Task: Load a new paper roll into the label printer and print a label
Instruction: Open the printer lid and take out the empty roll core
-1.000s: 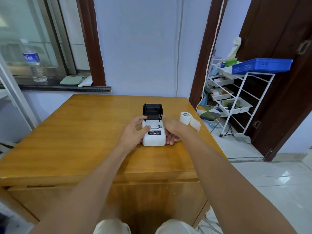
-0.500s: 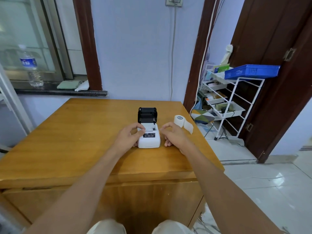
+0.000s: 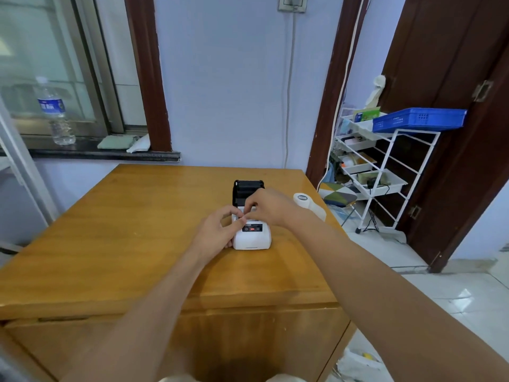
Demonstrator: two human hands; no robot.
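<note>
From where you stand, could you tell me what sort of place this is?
Probably a room in a home or small office: a wooden table beside a window sill holding a water bottle, and a white wire rack of trays by a dark wooden door.

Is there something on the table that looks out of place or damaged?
Nothing looks damaged or spilled. The printer has its black lid standing open, and the paper roll still stands outside it near the table's right edge, with its loose end trailing. Both fit loading.
</note>
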